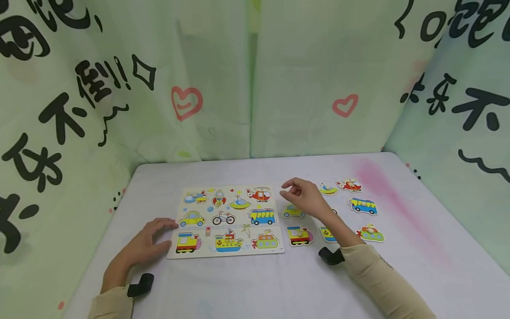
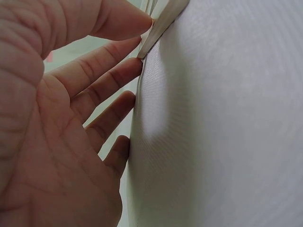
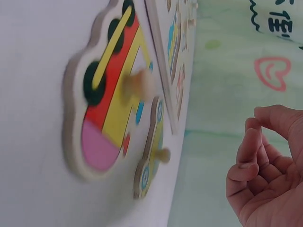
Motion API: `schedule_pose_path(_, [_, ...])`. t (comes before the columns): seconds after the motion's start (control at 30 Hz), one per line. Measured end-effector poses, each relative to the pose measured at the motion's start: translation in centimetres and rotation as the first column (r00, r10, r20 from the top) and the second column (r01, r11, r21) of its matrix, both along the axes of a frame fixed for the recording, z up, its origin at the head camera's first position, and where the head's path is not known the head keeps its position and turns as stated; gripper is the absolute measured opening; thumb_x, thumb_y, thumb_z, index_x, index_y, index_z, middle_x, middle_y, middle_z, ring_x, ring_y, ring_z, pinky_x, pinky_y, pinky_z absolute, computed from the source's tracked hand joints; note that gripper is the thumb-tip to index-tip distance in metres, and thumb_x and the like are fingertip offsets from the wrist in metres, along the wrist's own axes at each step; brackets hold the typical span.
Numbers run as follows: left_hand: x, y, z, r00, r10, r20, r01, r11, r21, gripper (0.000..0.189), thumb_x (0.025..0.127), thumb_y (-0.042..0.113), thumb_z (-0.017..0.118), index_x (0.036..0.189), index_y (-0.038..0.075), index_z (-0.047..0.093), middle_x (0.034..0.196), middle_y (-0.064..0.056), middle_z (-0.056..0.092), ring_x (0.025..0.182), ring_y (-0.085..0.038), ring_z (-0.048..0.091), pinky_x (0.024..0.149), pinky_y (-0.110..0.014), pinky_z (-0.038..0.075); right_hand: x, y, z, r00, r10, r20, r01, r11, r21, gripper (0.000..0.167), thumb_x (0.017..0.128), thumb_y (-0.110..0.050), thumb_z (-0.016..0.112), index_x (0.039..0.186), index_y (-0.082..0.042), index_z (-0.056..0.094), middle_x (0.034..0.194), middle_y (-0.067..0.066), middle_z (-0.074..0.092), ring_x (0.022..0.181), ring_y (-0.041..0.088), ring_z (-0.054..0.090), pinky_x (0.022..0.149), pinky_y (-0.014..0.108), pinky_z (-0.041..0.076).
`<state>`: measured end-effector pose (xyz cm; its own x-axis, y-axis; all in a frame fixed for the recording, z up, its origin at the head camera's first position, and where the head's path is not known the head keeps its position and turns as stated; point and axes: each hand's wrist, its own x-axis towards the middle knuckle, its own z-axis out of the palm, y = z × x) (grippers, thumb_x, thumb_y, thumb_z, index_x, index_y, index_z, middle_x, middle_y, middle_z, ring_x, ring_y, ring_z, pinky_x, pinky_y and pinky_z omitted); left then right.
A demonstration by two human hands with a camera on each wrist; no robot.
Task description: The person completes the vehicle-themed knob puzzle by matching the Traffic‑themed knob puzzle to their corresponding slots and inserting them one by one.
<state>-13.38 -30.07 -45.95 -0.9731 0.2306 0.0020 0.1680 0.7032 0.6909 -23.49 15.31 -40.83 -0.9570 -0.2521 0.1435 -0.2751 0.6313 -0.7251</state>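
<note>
The work in hand appears to centre on a flat cream puzzle board printed with colourful vehicles (image 1: 239, 221), which lies on the white counter (image 1: 239, 285) between the person's two hands. The left hand (image 1: 153, 241) rests at the board's left edge, its fingers loosely extended and clasping nothing that shows, perhaps to steady it. The right hand (image 1: 306, 197) hangs just beyond the board's upper right corner. Its thumb and forefinger are bent towards each other around a gap, and the fingers are released, with no piece in them.

Right of the board lie loose cut-out pieces: a red-and-yellow train with a pink nose (image 1: 299, 236), a yellow-green car (image 1: 294, 211) partly under the hand, a yellow-green flying saucer (image 1: 329, 190), a red helicopter (image 1: 349, 186), a blue-and-yellow bus (image 1: 363, 206), a green submarine (image 1: 370, 233) and a yellow-and-blue ship (image 1: 327, 235), half hidden by the forearm. The right wrist view shows a round wooden knob (image 3: 140, 86) on the train.

The step seems to fall between two pieces; the next move would call for a thumb-and-forefinger pinch on a knob. Whether any printed shapes on the board are seated pieces, I cannot tell surely from this angle.
</note>
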Motion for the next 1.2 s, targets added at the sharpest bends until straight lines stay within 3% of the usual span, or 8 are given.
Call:
schedule_pose_path(0.23, [0.2,-0.2,0.0,1.000,-0.006,-0.013,0.007,1.000,0.018,0.041,0.087,0.005,0.073,0.127,0.012,0.065,0.142,-0.018,0.053,0.136,-0.045,0.042,0.112,-0.070,0.032,-0.6,2.9,-0.6,0.997,-0.074,0.008,0.074,0.997,0.006,0.028,0.096,-0.023,0.072,0.117,-0.004,0.069,0.084,0.006,0.061,0.073,0.022,0.052,0.061,0.024,0.044])
schedule_pose_path(0.5, [0.3,-0.1,0.1,1.000,-0.005,-0.007,0.005,1.000,0.024,0.041,0.087,0.005,0.073,0.127,0.010,0.065,0.142,-0.020,0.053,0.137,-0.045,0.041,0.113,-0.070,0.032,-1.4,6.4,-1.6,0.982,-0.172,0.075,0.171,0.985,0.023,0.032,0.098,-0.028,0.070,0.119,-0.004,0.067,0.085,0.008,0.062,0.072,0.022,0.054,0.059,0.025,0.046])
schedule_pose_path(0.77, [0.5,0.0,0.2,1.000,-0.006,-0.007,0.006,1.000,0.018,0.041,0.087,0.006,0.073,0.127,0.011,0.065,0.142,-0.018,0.054,0.137,-0.045,0.041,0.113,-0.071,0.031,-1.9,9.3,-2.1,0.963,-0.248,0.109,0.246,0.969,0.026,0.038,0.099,-0.033,0.067,0.124,-0.003,0.066,0.091,0.012,0.068,0.080,0.021,0.061,0.066,0.025,0.048])
schedule_pose_path(1.2, [0.1,-0.1,0.1,0.999,-0.029,-0.035,0.030,0.999,0.040,0.041,0.086,0.004,0.073,0.126,0.011,0.065,0.140,-0.018,0.055,0.136,-0.046,0.042,0.112,-0.069,0.031,-3.2,11.1,-2.5,0.936,-0.275,0.219,0.269,0.961,0.058,0.041,0.100,-0.032,0.065,0.125,-0.001,0.064,0.093,0.010,0.068,0.083,0.024,0.057,0.070,0.027,0.046])
